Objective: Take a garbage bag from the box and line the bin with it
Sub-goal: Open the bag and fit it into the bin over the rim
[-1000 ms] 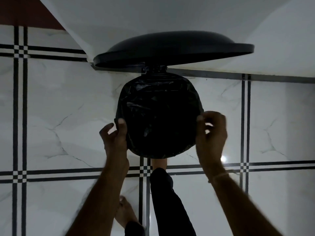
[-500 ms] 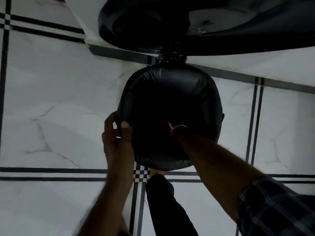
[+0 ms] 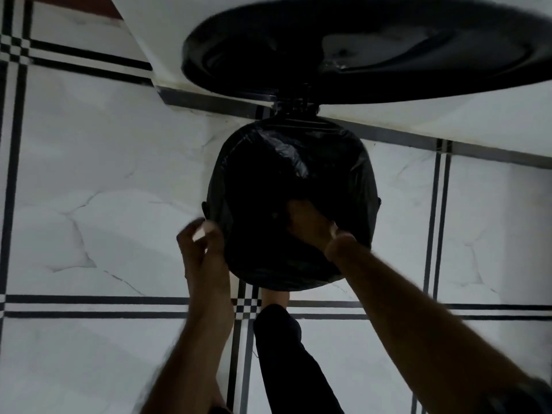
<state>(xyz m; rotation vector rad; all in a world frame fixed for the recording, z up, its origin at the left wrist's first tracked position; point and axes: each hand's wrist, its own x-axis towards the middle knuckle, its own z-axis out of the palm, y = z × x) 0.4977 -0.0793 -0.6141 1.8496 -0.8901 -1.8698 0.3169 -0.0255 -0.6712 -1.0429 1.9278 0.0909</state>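
Pressing the liner down is the step I judge to be in hand. Item: thin black plastic garbage bag (image 3: 298,162), spread over the mouth of the round black pedal bin (image 3: 378,201), its edge folded over the rim all round as far as I can see. Item: domed black bin lid (image 3: 358,49), standing open beyond both hands. Item: a dark-trousered leg with a bare foot (image 3: 274,294), just under the bin's near edge, presumably on the pedal.

To do this well, I would push the film toward the bottom with a flat palm, letting trapped air out, while the other hand pins the folded edge so it does not slide inward.

Right hand (image 3: 310,225): reached inside the bag's hollow, wrist at the near rim, fingers lost in the dark; I cannot tell whether they are spread or curled, or gripping film.

Left hand (image 3: 203,243): just outside the rim, to the left of the right hand, blurred, fingers loosely curled, thumb and forefinger close together at the bag's edge; whether they pinch the plastic I cannot tell.
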